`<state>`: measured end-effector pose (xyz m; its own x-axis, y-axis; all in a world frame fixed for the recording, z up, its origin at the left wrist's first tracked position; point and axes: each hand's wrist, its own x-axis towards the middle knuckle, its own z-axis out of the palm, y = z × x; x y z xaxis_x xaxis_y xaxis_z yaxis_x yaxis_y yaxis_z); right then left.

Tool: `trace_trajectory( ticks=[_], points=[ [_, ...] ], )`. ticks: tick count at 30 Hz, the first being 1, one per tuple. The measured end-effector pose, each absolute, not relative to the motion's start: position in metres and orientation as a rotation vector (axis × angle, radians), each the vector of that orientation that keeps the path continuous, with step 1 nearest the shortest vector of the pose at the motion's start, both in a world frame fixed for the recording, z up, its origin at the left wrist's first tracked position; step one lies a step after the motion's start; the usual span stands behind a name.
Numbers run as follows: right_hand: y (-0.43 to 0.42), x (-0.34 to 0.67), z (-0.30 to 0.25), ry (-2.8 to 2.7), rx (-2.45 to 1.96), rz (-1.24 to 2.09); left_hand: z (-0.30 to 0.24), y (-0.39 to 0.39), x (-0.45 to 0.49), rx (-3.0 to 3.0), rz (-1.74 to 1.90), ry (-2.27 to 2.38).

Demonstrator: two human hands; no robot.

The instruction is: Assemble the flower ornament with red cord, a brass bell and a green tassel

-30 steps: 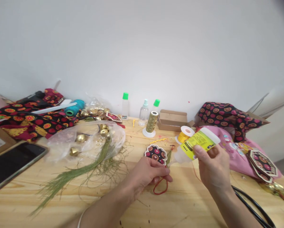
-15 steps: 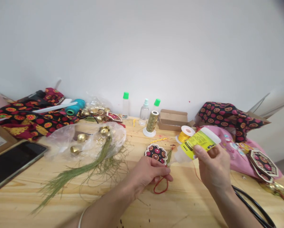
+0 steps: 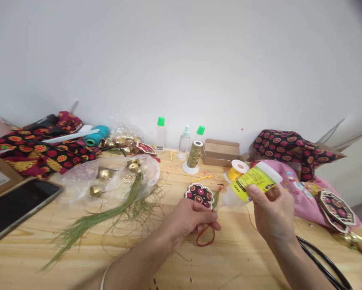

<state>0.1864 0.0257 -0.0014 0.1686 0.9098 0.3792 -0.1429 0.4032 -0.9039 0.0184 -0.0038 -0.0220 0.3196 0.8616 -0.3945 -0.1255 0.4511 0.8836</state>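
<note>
My left hand (image 3: pixel 196 215) pinches a red cord (image 3: pixel 205 244), whose loop hangs below the fingers onto the wooden table. Just beyond those fingers lies a flower-shaped ornament (image 3: pixel 199 194) with dark patterned fabric and a pale scalloped edge, partly covered by the hand. In my right hand (image 3: pixel 273 211) is a glue bottle (image 3: pixel 249 186) with a yellow label, tilted so its nozzle points down-left. The nozzle tip is close to the left fingertips and the cord; whether it touches cannot be made out. A small green tassel (image 3: pixel 216 198) shows behind the nozzle.
Green threads (image 3: pixel 108 217) and a plastic bag (image 3: pixel 78 177) with gold bells spread at left, beside a phone (image 3: pixel 20 207). Behind stand a gold thread spool (image 3: pixel 194 155), a yellow cord spool (image 3: pixel 237 171), small bottles and a cardboard box (image 3: pixel 220 155). A black cable (image 3: pixel 320 257) lies at right.
Both hands, the cord and the glue bottle hold practically the same positions. The whole view has shifted very slightly.
</note>
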Motion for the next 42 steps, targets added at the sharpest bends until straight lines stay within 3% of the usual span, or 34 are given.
trace_trajectory(
  ticks=[42],
  points=[
    [0.0234, 0.1833, -0.0013, -1.148, -0.879, 0.847, -0.0241, -0.0046, 0.017, 0.849, 0.763, 1.046]
  ],
)
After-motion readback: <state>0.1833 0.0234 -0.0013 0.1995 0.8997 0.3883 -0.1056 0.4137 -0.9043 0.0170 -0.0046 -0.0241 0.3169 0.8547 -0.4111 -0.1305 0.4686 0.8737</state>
